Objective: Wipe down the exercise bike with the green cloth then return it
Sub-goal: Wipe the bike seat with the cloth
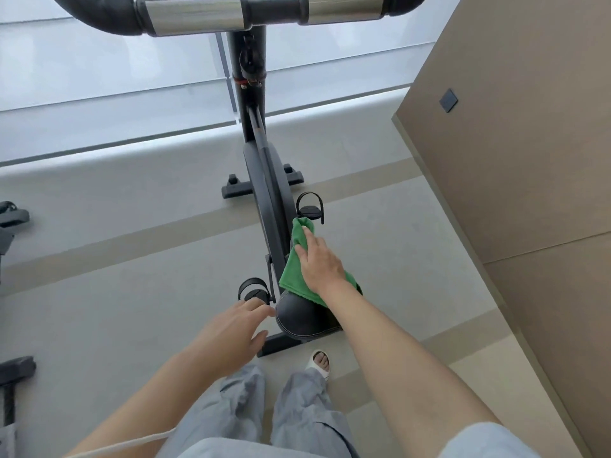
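Behind the exercise bike [269, 206], looking down over its length, the person has the green cloth [299, 259] draped on the front end of the black saddle [302, 317] and running forward onto the frame just ahead of it. Their right hand [319, 262] lies flat on top of the cloth with fingers straight and pointed forward, pressing it against the bike rather than gripping it. Their left hand [236, 328] hovers just beside the saddle's left edge, fingers spread and relaxed, holding nothing; whether the fingertips touch the saddle I cannot tell. Judging by where the cloth sits, the wiping is under way and concerned with the saddle and the upper frame. How much of the bike has been cleaned cannot be read from its surfaces, which show no obvious wet or dusty patches. The handlebar [231, 11] at the top of the view, the post beneath it, the two pedals [309, 208] and the floor stands are all well apart from the cloth at present, so they may remain to be done. Returning the cloth is not yet done, and no place for it is visible.
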Demonstrator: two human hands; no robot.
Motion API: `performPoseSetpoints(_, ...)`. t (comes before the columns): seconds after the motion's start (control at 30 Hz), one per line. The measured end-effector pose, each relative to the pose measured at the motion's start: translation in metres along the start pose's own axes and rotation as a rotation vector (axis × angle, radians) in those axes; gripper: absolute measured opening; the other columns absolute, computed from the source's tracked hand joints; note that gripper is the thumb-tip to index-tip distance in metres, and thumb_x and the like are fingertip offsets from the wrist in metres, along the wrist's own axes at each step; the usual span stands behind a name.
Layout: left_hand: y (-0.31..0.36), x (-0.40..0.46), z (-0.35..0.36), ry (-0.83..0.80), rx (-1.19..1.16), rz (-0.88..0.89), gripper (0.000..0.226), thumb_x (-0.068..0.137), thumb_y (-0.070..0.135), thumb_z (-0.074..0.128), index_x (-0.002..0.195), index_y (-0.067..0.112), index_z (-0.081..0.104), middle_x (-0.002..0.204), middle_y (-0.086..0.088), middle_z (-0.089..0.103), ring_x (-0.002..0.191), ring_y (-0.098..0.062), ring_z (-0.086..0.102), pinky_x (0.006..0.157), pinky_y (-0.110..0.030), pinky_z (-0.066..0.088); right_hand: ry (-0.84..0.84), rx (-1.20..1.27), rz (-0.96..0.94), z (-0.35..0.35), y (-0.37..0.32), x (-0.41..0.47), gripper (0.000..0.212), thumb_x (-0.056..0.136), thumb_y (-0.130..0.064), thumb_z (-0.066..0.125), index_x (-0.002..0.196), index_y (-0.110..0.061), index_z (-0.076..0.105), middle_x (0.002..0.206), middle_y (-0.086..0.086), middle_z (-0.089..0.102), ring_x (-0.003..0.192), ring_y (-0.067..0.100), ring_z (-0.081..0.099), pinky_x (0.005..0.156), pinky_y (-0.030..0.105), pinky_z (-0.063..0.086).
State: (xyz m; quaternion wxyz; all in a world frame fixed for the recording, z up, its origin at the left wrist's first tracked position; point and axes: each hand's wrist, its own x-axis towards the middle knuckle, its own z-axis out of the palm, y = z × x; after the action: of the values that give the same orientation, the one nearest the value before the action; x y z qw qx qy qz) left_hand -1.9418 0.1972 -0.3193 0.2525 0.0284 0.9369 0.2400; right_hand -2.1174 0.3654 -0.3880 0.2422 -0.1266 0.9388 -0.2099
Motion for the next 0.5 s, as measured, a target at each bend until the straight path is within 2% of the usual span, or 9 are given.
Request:
performPoseSetpoints(0.07,0.009,0.007,0.008,-0.005,0.025,0.034,0.046,0.106,0.037,0.051,0.152,0.035,0.043,0.152,0.016,0.043,0.135,-0.011,0.044,0.105,-0.023,0.040,-0.025,0.043,-0.025,-0.002,0.011,-0.008,0.060,0.112,-0.048,0.033,0.168,-0.029,0.018,0.145,0.011,0.052,0.121,0.038,0.059,0.100,0.052,0.048)
performPoseSetpoints(0.13,0.016,0.012,0.017,-0.011,0.030,0.076,0.055,0.105,0.038,0.053,0.157,0.034,0.037,0.160,0.013,0.036,0.142,-0.013,0.039,0.114,-0.026,0.037,-0.034,0.014,-0.046,-0.004,0.029,-0.025,0.061,0.112,-0.046,0.036,0.168,-0.029,0.019,0.147,0.008,0.055,0.121,0.037,0.061,0.100,0.052,0.048)
performPoseSetpoints(0.23,0.023,0.019,0.029,-0.041,0.042,0.102,0.063,0.104,0.041,0.053,0.162,0.032,0.030,0.170,0.008,0.024,0.152,-0.018,0.030,0.121,-0.034,0.035,0.026,-0.096,-0.052,-0.006,0.065,-0.058,0.057,0.111,-0.046,0.040,0.164,-0.028,0.031,0.152,0.004,0.056,0.131,0.033,0.057,0.106,0.047,0.043)
performPoseSetpoints(0.33,0.021,0.021,0.040,-0.044,0.035,0.095,0.065,0.103,0.040,0.052,0.163,0.032,0.030,0.173,0.006,0.017,0.156,-0.017,0.026,0.121,-0.034,0.036,0.043,-0.111,-0.052,0.000,0.090,-0.088,0.058,0.111,-0.045,0.041,0.166,-0.030,0.029,0.168,0.003,0.038,0.152,0.027,0.037,0.119,0.046,0.035)
performPoseSetpoints(0.43,0.012,0.020,0.047,-0.027,0.013,0.111,0.066,0.101,0.037,0.052,0.163,0.034,0.030,0.173,0.008,0.016,0.155,-0.016,0.027,0.123,-0.031,0.034,0.065,-0.162,-0.037,0.013,0.090,-0.102,0.063,0.111,-0.047,0.039,0.168,-0.028,0.019,0.174,0.007,0.024,0.159,0.033,0.024,0.124,0.050,0.028)
performPoseSetpoints(0.5,0.008,0.019,0.050,-0.016,0.003,0.124,0.067,0.100,0.036,0.053,0.163,0.036,0.029,0.173,0.009,0.016,0.155,-0.014,0.027,0.123,-0.029,0.033,0.078,-0.234,0.008,0.022,0.076,-0.101,0.067,0.110,-0.050,0.035,0.169,-0.024,0.015,0.174,0.011,0.021,0.159,0.039,0.020,0.125,0.055,0.026)
